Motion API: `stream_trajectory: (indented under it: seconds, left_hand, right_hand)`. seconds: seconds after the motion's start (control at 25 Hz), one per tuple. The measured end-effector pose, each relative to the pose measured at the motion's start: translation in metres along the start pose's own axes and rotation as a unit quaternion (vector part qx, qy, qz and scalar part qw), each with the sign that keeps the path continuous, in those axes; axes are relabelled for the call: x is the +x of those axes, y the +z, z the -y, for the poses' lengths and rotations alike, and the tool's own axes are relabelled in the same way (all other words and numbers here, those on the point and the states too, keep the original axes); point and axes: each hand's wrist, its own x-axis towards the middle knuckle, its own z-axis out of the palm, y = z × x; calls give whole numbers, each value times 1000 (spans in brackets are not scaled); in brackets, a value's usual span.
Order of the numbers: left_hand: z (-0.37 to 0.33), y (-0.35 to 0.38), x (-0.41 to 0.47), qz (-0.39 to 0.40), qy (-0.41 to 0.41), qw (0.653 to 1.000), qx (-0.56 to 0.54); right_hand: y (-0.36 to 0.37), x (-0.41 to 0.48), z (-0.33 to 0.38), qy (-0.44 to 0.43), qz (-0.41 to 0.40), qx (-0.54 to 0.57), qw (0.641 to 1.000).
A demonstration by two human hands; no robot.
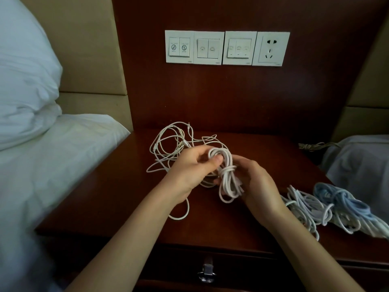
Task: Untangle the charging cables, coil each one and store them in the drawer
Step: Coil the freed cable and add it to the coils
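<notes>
Cables (303,204) atop nightstand (263,148), drawer (168,267) closed

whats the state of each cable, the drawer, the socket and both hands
white cable bundle: coiled, wrapped at its middle, held in both hands
loose white cables: tangled on the nightstand
white coils: coiled, lying at the nightstand's right
blue cable: coiled, beside them
drawer: closed
wall socket: nothing plugged in
left hand: grips the bundle's top
right hand: holds its lower part

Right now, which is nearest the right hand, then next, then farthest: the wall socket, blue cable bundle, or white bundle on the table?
1. White bundle, just right of the right hand.
2. Blue cable bundle, farther right.
3. Wall socket, up on the back panel.
</notes>
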Motion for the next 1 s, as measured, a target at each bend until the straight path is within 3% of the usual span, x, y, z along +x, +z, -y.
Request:
stream_trajectory:
  seconds: [0.28, 0.48, 0.6, 1.0]
  left_hand:
    - [-5, -2, -4, 60, -64, 989, -117]
    - [-8, 0, -4, 110, -102, 969, -195]
    - [-9, -3, -2, 132, -101, 965, -204]
    - [-8, -6, -2, 66, -126, 966, -216]
  right_hand:
    - [-22, -2, 19, 21, 47, -107, 993]
    - [-12, -2, 17, -47, -66, -110, 991]
    - [-15, 0, 20, -52, -79, -91, 991]
    - [-16, 4, 21, -41, -130, -121, 983]
